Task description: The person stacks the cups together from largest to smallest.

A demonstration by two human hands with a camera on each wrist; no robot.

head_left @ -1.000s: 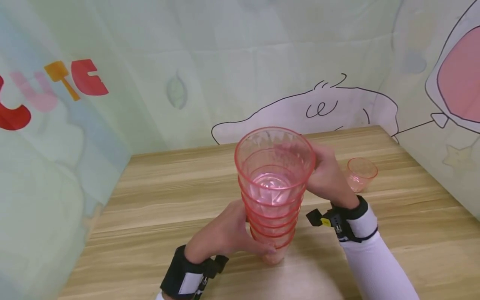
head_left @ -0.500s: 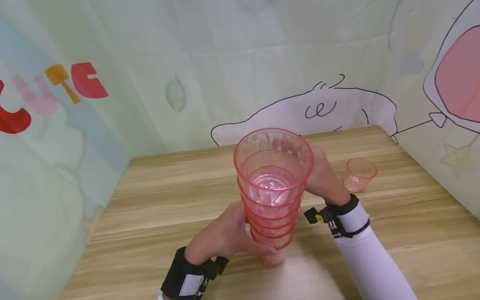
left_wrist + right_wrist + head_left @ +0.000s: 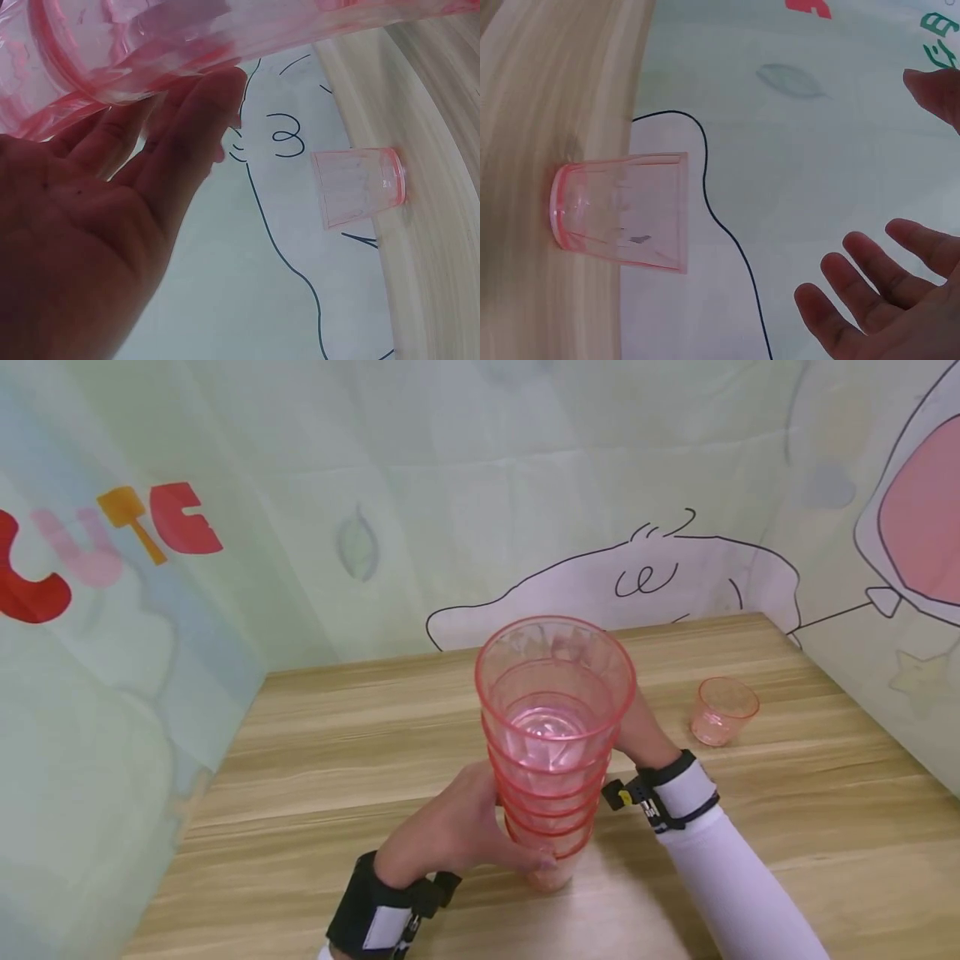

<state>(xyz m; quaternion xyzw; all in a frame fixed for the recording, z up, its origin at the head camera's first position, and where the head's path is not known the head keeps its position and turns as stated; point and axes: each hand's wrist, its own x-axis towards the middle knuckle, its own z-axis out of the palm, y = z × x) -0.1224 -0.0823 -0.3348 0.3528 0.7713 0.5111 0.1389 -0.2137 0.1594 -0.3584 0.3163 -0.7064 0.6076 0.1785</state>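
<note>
In the head view my left hand grips a stack of nested clear pink plastic cups around its lower part, the thumb across the near side. The stack is upright. In the left wrist view my left fingers lie against its side. Mostly behind the stack, my right hand shows in part. The right wrist view has its fingers and thumb spread, with nothing between them. One pink cup stands on the table beside that hand, apart from it; in the head view the stack seems to hide it.
Another pink cup stands toward the right on the wood-grain table. A printed cloth backdrop rises along the table's back and sides.
My right hand has shifted left and is now further behind the stack. The left hand and the stack have stayed nearly in place.
</note>
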